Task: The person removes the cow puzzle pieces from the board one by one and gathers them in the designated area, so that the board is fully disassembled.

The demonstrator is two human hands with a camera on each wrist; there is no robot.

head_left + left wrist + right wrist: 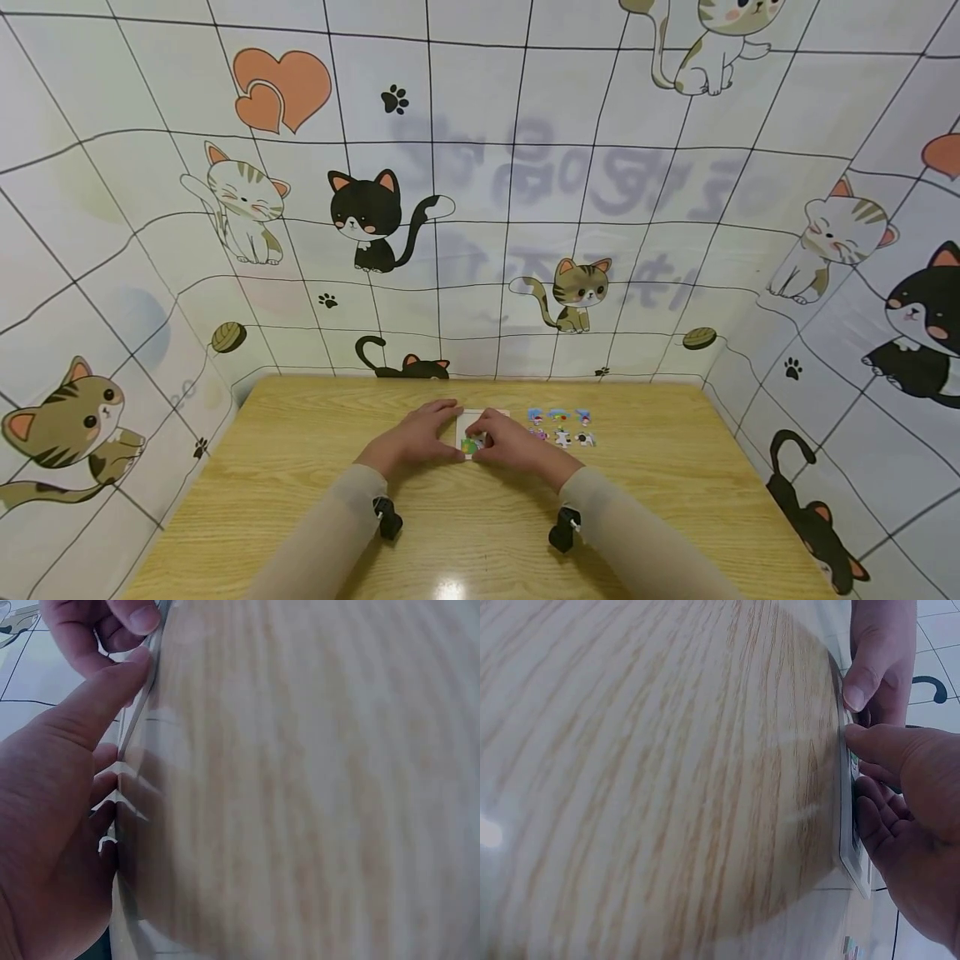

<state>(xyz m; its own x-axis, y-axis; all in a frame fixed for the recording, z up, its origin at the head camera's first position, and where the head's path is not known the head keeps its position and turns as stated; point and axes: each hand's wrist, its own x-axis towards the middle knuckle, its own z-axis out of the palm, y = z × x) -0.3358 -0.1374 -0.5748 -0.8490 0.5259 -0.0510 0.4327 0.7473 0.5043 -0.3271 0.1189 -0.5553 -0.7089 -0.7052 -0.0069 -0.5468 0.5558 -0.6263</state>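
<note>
On the bench [637,492], bracing a tray [466,422] at nine o'clock with left hand [417,433] outstretched, likely against slipping.
At four o'clock, with right hand's [510,440] fingers bent, cannot tell whether gripping.

A light yellow-brown worktop [315,417] is showing a streaked wood grain and a slightly glossy surface, on which a bright reflection [450,590] is appearing at the bottom of the head view. Near the far edge, about midway across, a white, flat puzzle frame [463,423] is lying with only part of its surface showing. Just to the right, six small loose puzzle pieces [582,417] are lying in two rows of three; the farther row is showing much blue, while the nearer row is presenting a largely white piece [562,437] in the middle
</note>
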